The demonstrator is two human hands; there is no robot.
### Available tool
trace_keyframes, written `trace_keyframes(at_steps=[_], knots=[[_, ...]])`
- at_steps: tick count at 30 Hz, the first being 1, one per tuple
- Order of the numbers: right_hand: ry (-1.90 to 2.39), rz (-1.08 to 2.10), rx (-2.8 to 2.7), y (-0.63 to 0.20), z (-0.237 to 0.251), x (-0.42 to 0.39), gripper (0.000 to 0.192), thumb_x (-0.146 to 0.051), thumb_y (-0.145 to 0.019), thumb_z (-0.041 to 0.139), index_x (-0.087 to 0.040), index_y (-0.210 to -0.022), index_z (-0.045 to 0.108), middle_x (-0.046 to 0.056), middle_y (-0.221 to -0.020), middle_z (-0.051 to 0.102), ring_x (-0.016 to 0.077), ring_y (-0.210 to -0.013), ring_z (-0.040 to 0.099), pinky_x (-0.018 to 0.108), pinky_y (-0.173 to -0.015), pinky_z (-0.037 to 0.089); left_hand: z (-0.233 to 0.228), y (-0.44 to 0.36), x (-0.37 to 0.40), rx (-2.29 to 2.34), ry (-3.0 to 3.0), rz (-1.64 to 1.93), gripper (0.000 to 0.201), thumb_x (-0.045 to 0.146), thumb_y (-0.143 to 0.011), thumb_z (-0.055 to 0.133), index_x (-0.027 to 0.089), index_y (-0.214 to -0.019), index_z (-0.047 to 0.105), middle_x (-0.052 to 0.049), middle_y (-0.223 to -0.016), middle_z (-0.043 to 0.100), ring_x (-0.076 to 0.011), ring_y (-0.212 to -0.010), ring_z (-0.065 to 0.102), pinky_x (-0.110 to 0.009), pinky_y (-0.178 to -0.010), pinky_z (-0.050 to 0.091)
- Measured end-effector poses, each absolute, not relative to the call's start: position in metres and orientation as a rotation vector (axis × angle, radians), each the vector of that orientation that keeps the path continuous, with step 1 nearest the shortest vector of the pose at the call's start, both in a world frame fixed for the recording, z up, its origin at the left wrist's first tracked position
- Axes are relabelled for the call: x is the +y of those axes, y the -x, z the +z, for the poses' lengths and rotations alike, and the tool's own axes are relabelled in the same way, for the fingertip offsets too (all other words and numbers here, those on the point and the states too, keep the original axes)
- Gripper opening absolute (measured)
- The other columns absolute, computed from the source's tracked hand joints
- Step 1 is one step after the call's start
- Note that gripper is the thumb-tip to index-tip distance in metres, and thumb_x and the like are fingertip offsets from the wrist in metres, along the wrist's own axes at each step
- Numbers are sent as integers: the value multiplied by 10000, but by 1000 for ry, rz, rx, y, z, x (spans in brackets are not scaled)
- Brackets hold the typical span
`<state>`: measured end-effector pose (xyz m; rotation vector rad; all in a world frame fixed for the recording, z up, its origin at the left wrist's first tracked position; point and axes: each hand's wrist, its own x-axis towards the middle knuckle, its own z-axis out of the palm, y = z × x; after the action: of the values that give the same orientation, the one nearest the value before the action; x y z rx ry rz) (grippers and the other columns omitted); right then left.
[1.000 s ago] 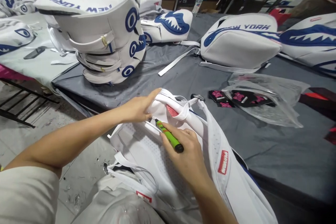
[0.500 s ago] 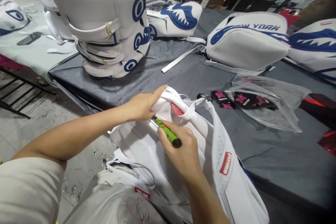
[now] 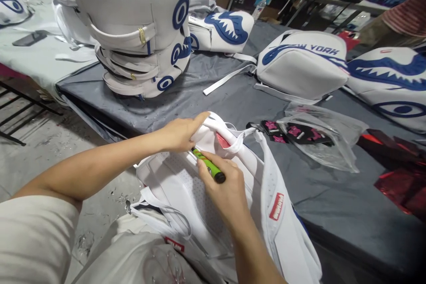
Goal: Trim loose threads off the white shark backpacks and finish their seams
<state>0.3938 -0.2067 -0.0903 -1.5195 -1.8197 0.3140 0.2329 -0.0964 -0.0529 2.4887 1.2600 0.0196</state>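
A white backpack lies across my lap against the table edge, its back panel and straps facing me. My left hand grips the bag's top edge, with a finger stretched along it and the others curled under. My right hand is closed around a thick green handle with a black end. The handle's front end points into the seam beside my left fingers; its tip is hidden, so I cannot tell the kind of tool. A red patch shows just beyond, and a red label sits on the right strap.
Stacked white bags stand at the left of the grey-covered table. More backpacks lie at the back and right. A clear plastic bag with black and pink pieces is near my right, beside red foil. Another person's sleeve shows far right.
My view has turned slightly to the right, bringing more of the right-hand backpack and the other person into sight. Both hands keep their hold at the same place on the bag.
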Motion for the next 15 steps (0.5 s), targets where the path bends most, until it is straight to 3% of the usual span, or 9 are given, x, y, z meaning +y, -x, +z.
trace_keyframes(at_steps=[3,15], knots=[[1603,199,-1828,-394,-88,-208,221,-323,-900,610,-211,-1006,768,54,-735,744,225,-686,660,382,-774,471,-52,-233,-96,1247,-2479,23,877,193,-828,596,172,-1561,114,-120,-1216,669,-266,-1085,660,-299,-822,478],[1571,412,-1736,-390,-90,-206,208,-322,-903,606,-226,-1005,759,60,-878,779,234,-764,685,406,-797,496,-48,-235,-99,1266,-2491,32,856,194,-834,572,172,-1563,124,-131,-1255,662,-278,-1099,661,-329,-864,499]])
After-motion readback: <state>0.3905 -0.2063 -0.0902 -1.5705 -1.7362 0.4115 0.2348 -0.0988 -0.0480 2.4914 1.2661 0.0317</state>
